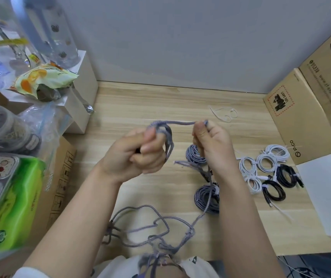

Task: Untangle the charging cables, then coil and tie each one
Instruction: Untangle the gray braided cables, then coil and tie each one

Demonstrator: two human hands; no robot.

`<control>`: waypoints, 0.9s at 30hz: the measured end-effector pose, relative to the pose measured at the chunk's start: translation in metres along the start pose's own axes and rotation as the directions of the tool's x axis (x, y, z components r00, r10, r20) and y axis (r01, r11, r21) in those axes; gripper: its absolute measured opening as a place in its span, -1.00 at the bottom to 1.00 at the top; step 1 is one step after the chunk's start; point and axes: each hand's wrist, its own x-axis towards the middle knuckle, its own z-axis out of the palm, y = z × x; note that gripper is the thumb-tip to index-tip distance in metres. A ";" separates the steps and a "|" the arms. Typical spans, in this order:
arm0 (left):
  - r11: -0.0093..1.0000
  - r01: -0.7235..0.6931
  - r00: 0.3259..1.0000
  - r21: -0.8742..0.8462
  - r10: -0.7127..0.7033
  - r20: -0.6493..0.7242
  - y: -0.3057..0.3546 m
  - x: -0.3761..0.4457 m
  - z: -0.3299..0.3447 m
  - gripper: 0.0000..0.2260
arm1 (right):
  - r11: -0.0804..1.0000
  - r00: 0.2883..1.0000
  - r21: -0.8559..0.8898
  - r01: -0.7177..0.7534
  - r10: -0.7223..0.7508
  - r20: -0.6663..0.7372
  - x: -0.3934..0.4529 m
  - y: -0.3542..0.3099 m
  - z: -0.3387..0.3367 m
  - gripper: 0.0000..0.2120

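Observation:
A grey-purple braided cable (180, 123) stretches between my two hands above the wooden table (132, 105). My left hand (140, 151) grips several loops of it in curled fingers. My right hand (212, 143) pinches the cable's other end between thumb and fingers. The rest of this cable lies in a loose tangle (152, 227) near the table's front edge and trails toward my lap. Two tied grey-purple coils (206, 199) (194, 155) lie under my right wrist. Tied white coils (264, 163) and black coils (280, 181) lie to the right.
Loose white ties (224, 114) lie at the back of the table. Cardboard boxes (304, 117) and a white sheet (328, 193) stand at the right. At the left are a white box (80, 93), a snack bag (44, 79), a jar (2, 127), a green pack (16, 201) and a cardboard box (60, 177).

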 end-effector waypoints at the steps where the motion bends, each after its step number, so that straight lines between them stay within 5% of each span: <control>1: 0.986 -0.046 0.997 -0.158 0.056 0.058 0.000 0.004 -0.001 -0.76 | 0.999 1.000 -0.033 -0.002 0.003 0.030 0.001 0.005 0.003 -0.70; 3: 0.899 -0.116 0.990 -0.423 0.139 0.024 0.003 0.010 -0.003 -0.75 | 0.996 0.995 -0.084 -0.015 0.023 0.097 0.001 0.015 0.007 -0.65; 6: 0.806 -0.232 0.973 -0.545 0.200 -0.120 0.003 0.012 -0.008 -0.77 | 0.984 0.968 -0.175 -0.042 0.084 0.238 -0.004 0.026 0.010 -0.55; 10: 0.765 -0.423 0.885 -0.485 0.235 -0.402 0.006 0.015 -0.012 -0.82 | 0.954 0.931 -0.291 -0.072 0.169 0.323 -0.014 0.035 0.014 -0.52; 15: 0.778 -0.592 0.621 -0.210 0.275 -0.734 0.009 0.023 -0.021 -0.74 | 0.922 0.913 -0.387 -0.026 0.180 0.366 -0.029 0.030 0.016 -0.56; 18: 0.908 -0.399 0.503 0.131 0.336 -0.796 0.000 0.027 -0.026 -0.77 | 0.961 0.921 -0.235 -0.148 0.221 0.322 -0.030 0.026 0.015 -0.56; 20: 0.902 -0.160 0.488 0.401 0.425 -0.762 -0.011 0.028 -0.026 -0.65 | 0.961 0.932 -0.180 -0.209 0.252 0.263 -0.031 0.023 0.018 -0.59; 22: 0.798 0.035 0.555 0.601 0.485 -0.676 -0.022 0.028 -0.026 -0.64 | 0.962 0.942 -0.147 -0.229 0.257 0.214 -0.032 0.021 0.020 -0.60; 27: 0.538 0.260 0.677 0.802 0.490 -0.549 -0.039 0.028 -0.028 -0.88 | 0.985 0.977 -0.076 -0.158 0.167 0.133 -0.034 0.010 0.017 -0.71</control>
